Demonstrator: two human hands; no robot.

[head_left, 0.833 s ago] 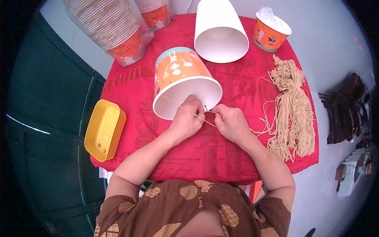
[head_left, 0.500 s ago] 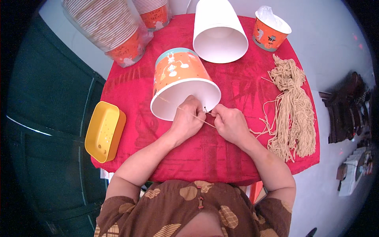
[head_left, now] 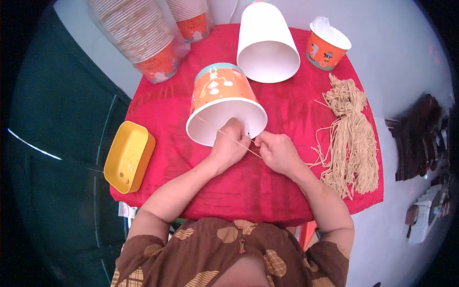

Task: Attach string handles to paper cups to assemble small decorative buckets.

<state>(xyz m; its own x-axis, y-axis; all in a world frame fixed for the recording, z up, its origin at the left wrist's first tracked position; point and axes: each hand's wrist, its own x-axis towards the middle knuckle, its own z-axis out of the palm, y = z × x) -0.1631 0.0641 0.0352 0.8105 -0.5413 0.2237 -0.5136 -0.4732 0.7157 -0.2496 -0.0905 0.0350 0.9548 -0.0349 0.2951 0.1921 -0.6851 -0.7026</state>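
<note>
An orange paper bucket (head_left: 222, 88) with white cartoon figures and a teal band lies on its side, its white mouth towards me. A small dark hole (head_left: 248, 134) shows near the right of its rim. Thin beige string (head_left: 238, 143) runs from the bucket's left side across my left hand (head_left: 230, 143) to my right hand (head_left: 278, 150). My left hand is closed at the bucket's mouth, its fingertips partly hidden, seemingly on the string. Just outside the rim, my right thumb and forefinger pinch the string beside the hole.
A hank of beige string (head_left: 354, 138) lies at the right on the red cloth (head_left: 167, 110). Behind stand a plain white bucket (head_left: 267, 33) on its side, an orange tub (head_left: 325, 48) holding plastic, and bagged stacks of cups (head_left: 160, 62). A yellow container (head_left: 148, 143) sits at the left.
The view has shifted slightly, so the table things sit a little lower. Both hands stay at the bucket's rim with the string; the right fingers have moved only slightly.
</note>
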